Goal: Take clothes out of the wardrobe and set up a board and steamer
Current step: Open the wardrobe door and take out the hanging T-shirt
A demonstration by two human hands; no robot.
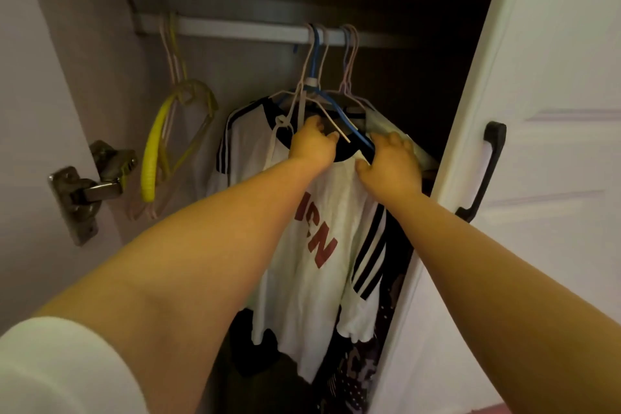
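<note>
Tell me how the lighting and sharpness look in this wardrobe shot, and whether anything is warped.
Head view: dim, warm light; the wardrobe's upper right interior falls into near-black shadow. The rail bows from wide-angle distortion. The white T-shirt and both hands, left hand and right hand, look soft, and no glare shows.

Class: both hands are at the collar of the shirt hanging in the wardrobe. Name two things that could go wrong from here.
1. The white shirt with red letters shares a crowded cluster with the blue plastic hanger; lifting it may drag neighbouring hangers off the metal rail.
2. The left hand and right hand tugging the dark collar could stretch it.
</note>
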